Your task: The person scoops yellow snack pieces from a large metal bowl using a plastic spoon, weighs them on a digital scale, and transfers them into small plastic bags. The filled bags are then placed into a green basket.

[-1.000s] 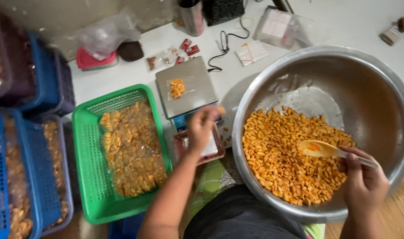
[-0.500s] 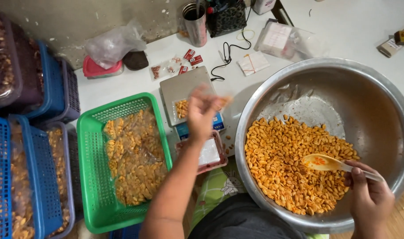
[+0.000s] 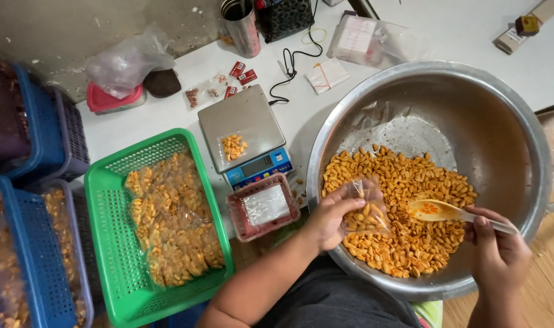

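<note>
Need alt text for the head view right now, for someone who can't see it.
Over a large steel bowl of orange coated nuts, the left hand holds a small clear bag partly filled with nuts while the right hand holds a spoon. To the left are a digital scale and a green basket of filled bags.

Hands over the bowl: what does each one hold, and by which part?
Left hand holds a small clear bag of nuts by its left side. Right hand holds a spoon by its handle end.
</note>
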